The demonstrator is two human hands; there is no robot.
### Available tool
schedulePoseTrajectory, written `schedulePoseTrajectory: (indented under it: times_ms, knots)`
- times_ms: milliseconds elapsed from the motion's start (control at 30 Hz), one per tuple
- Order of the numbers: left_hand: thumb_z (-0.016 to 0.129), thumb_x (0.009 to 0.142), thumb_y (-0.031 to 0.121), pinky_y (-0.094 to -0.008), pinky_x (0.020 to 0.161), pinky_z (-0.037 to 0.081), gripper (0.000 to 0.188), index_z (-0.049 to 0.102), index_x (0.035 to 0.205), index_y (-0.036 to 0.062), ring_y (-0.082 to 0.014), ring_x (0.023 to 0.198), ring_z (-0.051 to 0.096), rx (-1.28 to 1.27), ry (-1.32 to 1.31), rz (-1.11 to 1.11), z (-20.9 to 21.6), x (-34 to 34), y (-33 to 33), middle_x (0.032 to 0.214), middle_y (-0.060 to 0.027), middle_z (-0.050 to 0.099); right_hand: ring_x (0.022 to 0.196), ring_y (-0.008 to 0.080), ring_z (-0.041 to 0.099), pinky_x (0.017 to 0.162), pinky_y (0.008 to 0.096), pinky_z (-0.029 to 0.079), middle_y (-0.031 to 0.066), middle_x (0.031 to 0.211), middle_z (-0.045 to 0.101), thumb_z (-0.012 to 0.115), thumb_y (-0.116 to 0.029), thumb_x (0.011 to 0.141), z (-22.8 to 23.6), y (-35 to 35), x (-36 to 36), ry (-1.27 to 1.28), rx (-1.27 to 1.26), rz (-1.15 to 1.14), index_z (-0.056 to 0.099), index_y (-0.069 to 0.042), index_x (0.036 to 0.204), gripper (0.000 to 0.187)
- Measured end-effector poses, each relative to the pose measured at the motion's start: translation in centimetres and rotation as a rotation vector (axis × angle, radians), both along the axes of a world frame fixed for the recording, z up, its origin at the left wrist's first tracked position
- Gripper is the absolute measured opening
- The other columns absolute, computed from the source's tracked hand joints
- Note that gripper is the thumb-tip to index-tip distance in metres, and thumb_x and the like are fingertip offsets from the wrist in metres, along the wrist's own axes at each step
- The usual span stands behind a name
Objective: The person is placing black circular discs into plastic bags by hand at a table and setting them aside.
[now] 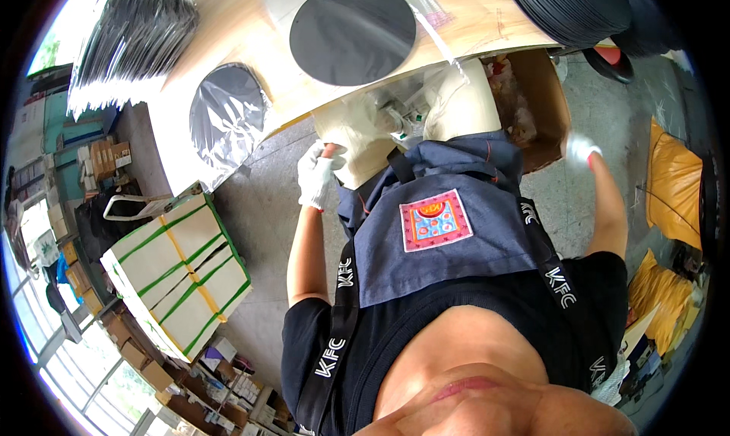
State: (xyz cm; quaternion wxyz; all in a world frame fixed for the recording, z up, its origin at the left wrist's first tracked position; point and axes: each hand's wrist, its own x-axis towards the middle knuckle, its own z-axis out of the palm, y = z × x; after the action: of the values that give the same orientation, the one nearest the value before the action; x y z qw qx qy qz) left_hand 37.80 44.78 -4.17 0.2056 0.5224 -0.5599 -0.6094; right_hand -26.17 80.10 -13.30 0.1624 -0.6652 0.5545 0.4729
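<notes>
My left hand (315,176), in a white glove with a bare fingertip showing, hangs beside my left hip next to a cream-coloured panel (351,143). Its fingers are loosely bent and apart, and I see nothing in them. Out to the right, beyond an open cardboard box (549,109), is my gloved right hand (582,147), smeared by motion so that its fingers cannot be made out. In front of me a flat black disc (352,34) lies at the table edge, with clear plastic film (430,10) around it. Another black disc (226,109) in a clear bag lies to its left.
The wooden table (471,21) bears a pile of bagged black discs (141,44) at far left and a stack of bare discs (570,10) at far right. A strapped white bundle (179,272) stands on the left floor; yellow sacks (673,181) stand on the right.
</notes>
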Motion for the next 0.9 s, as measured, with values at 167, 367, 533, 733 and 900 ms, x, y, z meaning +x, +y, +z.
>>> schedulePoseTrajectory:
  times_ms: [167,367,533,733,900]
  knots:
    - [0.067,0.069,0.007,-0.0512,0.090,0.043,0.039,0.069,0.107,0.0157,-0.0313,0.104,0.057,-1.424,-0.535,-0.267,1.7,1.0,-2.7,0.113,-0.0091,0.061,0.082,0.0362,0.063,0.073,0.0457,0.051,0.0174,0.087,0.066,0.054,-0.044,0.088,12.2,-15.4,12.5,-0.199,-0.515,-0.585,0.063,-0.009,0.100,0.038]
    - [0.073,0.063,0.013,-0.0556,0.095,0.039,0.048,0.066,0.110,0.0199,-0.0300,0.113,0.053,-1.601,-0.509,-0.659,1.5,-2.6,-6.5,0.120,-0.0047,0.058,0.120,0.0265,0.050,0.107,0.0372,0.037,0.0036,0.126,0.058,0.074,-0.017,0.070,16.8,-31.2,22.6,-0.596,-1.082,0.380,0.059,-0.016,0.124,0.056]
    - [0.073,0.063,0.013,-0.0527,0.098,0.040,0.038,0.069,0.101,0.0145,-0.0249,0.108,0.057,-1.430,-0.368,-0.706,2.9,-2.1,-6.3,0.110,-0.0025,0.064,0.117,0.0273,0.054,0.103,0.0376,0.042,0.0046,0.125,0.060,0.072,-0.012,0.069,12.6,-33.3,22.2,-0.995,-1.031,0.441,0.064,-0.016,0.117,0.049]
    - [0.066,0.082,0.020,-0.0348,0.088,0.046,0.018,0.070,0.094,0.0074,-0.0227,0.093,0.063,-0.941,-0.169,-0.230,1.6,0.1,-3.7,0.091,-0.0063,0.068,0.095,0.0266,0.062,0.085,0.0374,0.048,0.0072,0.099,0.067,0.060,-0.030,0.086,12.5,-32.0,23.5,-1.094,-1.041,-0.073,0.068,-0.013,0.102,0.024]
    - [0.054,0.095,0.031,-0.0262,0.071,0.041,0.033,0.065,0.084,0.0023,-0.0110,0.075,0.052,-0.452,-0.082,0.078,1.8,-1.5,-3.6,0.078,-0.0017,0.061,0.079,0.0311,0.063,0.077,0.0418,0.047,0.0110,0.082,0.067,0.049,-0.035,0.092,12.6,-32.6,25.3,-0.997,-1.144,-0.356,0.062,-0.010,0.098,0.029]
